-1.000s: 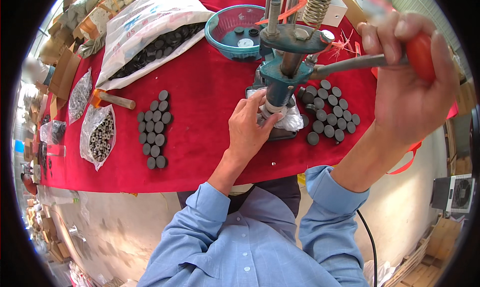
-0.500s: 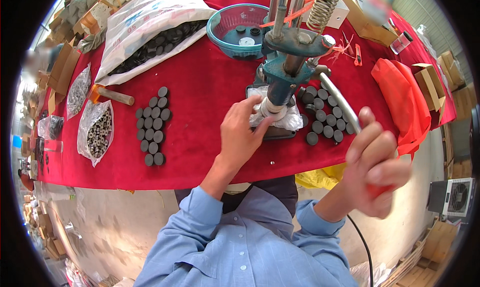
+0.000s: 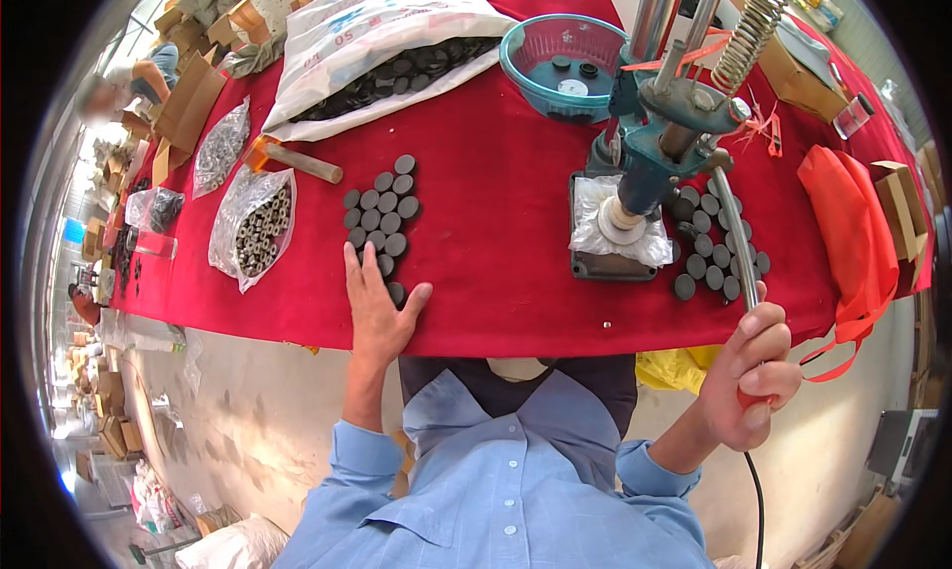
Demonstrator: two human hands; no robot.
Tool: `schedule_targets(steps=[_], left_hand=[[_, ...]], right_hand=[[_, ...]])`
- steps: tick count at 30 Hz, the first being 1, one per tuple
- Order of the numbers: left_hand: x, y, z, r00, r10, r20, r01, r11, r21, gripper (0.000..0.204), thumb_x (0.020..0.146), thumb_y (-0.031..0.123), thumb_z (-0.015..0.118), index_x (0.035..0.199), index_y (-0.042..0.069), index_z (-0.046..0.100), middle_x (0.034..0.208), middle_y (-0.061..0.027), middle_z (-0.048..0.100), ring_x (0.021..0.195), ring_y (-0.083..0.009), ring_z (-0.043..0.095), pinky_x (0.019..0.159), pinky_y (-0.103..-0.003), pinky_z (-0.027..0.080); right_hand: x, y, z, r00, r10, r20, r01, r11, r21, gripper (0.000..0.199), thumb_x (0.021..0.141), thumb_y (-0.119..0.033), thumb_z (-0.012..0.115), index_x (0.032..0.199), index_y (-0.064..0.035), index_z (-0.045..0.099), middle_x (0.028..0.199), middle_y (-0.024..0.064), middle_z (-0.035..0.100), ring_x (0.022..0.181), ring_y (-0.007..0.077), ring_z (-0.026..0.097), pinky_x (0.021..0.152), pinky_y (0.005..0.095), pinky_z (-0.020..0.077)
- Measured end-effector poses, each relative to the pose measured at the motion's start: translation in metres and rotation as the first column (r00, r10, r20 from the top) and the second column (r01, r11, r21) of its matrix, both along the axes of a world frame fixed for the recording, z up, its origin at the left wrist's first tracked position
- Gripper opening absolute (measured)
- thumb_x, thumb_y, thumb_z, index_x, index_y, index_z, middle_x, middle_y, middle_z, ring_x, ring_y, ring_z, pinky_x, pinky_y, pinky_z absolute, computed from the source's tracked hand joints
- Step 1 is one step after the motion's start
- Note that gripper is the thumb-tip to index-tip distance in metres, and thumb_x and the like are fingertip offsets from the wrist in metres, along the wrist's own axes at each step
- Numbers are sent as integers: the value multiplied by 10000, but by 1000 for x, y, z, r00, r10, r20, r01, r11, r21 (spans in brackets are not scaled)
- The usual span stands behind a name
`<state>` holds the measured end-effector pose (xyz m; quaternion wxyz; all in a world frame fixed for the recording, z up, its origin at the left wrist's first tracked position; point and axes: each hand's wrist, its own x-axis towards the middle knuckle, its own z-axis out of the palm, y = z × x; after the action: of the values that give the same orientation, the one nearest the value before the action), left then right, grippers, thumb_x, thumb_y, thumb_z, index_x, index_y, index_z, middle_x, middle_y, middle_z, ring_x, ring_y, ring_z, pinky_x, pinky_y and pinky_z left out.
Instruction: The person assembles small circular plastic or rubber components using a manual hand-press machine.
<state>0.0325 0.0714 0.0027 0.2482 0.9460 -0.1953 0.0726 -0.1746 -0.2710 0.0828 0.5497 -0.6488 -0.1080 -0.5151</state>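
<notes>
My left hand lies with spread fingers at the near end of a cluster of dark grey round caps, its fingertips touching or just over the lowest ones. My right hand is wrapped round the lower end of the metal lever of a blue-green hand press; a bit of red shows between the fingers. Under the press ram, a pale round piece sits on crumpled clear plastic over the dark base. Right of the press lie more round caps.
A teal basin holds a few round pieces. Beside it, a white sack spills black caps. To the left are a hammer and a bag of small metal parts. A red cloth bag lies at right; a cable hangs below my right hand.
My left hand has left the press ram and moved left to the caps. My right hand, still on the lever, is slightly lower. The view has shifted, so the table sits further right.
</notes>
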Motion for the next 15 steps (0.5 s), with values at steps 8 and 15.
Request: schedule_targets(steps=[8, 15], left_hand=[[-2, -84, -14, 989, -72, 133, 69, 997, 25, 935, 913, 436, 742, 1503, -139, 301, 1582, -433, 167, 1467, -558, 240, 1211, -553, 238], [-7, -128, 4, 978, -137, 160, 140, 990, -5, 859, 914, 468, 727, 1458, -116, 411, 1558, -377, 314, 1456, -491, 326, 1183, -553, 268]], right_hand=[[2, 2, 3, 999, 46, -24, -46, 999, -2, 337, 961, -446, 618, 872, -126, 566, 799, 59, 532, 977, 286, 551, 1149, 543, 340], [-2, -3, 0, 994, 90, -58, -92, 995, -44, 288, 964, -413, 599, 941, -131, 548, 878, 67, 502, 1058, 295, 479, 1114, 514, 302]])
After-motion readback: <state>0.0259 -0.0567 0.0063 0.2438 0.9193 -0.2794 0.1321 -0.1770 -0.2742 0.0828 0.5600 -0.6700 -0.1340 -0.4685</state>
